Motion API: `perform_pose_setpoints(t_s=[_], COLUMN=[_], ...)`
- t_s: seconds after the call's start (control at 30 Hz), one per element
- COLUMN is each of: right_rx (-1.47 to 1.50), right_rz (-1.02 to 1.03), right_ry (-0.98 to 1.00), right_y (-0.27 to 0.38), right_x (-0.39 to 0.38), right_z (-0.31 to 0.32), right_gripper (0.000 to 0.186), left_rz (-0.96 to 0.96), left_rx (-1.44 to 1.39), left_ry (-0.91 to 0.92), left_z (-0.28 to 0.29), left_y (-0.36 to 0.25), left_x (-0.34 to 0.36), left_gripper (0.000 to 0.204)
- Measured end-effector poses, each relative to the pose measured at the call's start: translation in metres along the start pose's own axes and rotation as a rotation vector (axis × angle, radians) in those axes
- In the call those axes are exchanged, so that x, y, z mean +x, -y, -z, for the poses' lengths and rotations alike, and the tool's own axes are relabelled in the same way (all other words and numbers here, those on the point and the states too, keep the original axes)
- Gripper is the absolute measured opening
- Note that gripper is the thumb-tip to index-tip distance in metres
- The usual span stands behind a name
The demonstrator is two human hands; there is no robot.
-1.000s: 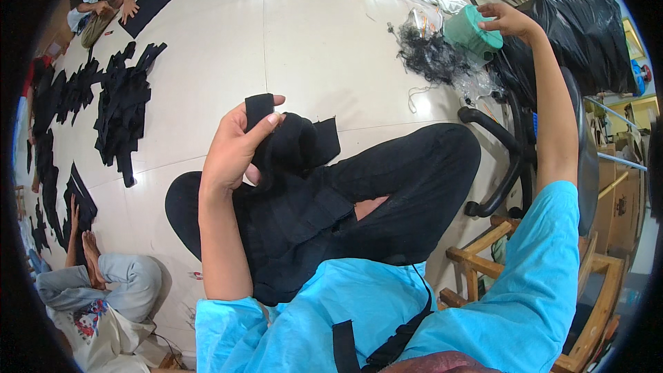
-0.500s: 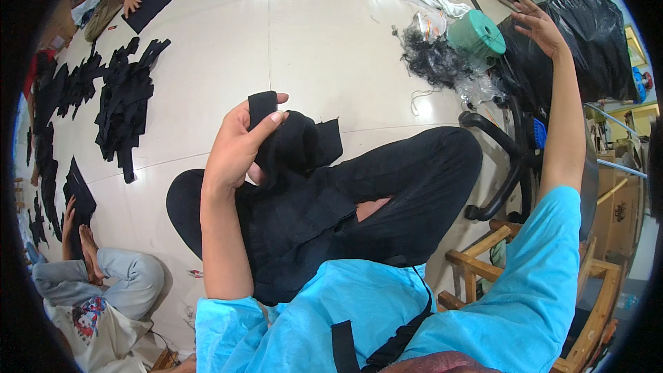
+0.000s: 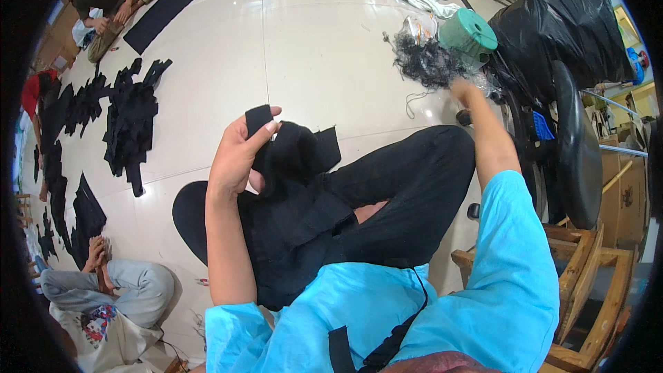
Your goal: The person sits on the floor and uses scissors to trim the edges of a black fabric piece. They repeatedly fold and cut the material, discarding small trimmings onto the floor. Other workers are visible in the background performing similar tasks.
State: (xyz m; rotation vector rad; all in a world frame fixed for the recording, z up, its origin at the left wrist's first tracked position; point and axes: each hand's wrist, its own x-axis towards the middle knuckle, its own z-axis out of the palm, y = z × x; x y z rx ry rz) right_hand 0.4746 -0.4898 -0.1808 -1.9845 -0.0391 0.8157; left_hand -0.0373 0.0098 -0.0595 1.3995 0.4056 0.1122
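Note:
Above my lap, my left hand [image 3: 238,145] pinches the edge of a black cloth strip [image 3: 258,119] between thumb and fingers. The rest of this black fabric [image 3: 293,148] hangs in folds below the hand, and its lower part merges with my black trousers [image 3: 414,166]. At the right, my right hand [image 3: 467,91] hovers at the near edge of a tangle of black thread [image 3: 425,62]. Its fingers are smeared and mostly hidden, so what they hold, if anything, does not show. Just beyond stands a green spool [image 3: 473,31].
Several black cloth pieces [image 3: 128,121] lie piled on the pale floor at the left. Two people sit there, one at far left beside a flat black panel [image 3: 164,17]. At the right are a black plastic bag [image 3: 559,34], an office chair [image 3: 577,145] and a wooden frame [image 3: 580,290].
My right arm has swung down and inward from the black bag to beside the thread tangle. My left hand keeps its pinch on the cloth strip. The far-left person's hand has left the black panel.

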Motion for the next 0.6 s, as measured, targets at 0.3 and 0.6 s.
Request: perform_pose_setpoints(t_s=[0.3,0.6], right_rx=[-0.565,-0.743], right_rz=[0.095,0.465], right_ry=[-0.167,-0.296], right_y=[0.146,0.268], right_x=[-0.107,-0.151], right_z=[-0.019,0.014], right_gripper=[0.029,0.039], left_rz=[0.071,0.063], left_rx=[0.053,0.066], left_ry=[-0.046,-0.075], left_z=[0.000,0.004], left_y=[-0.017,-0.018], left_x=[-0.013,-0.026], left_gripper=[0.036,0.039])
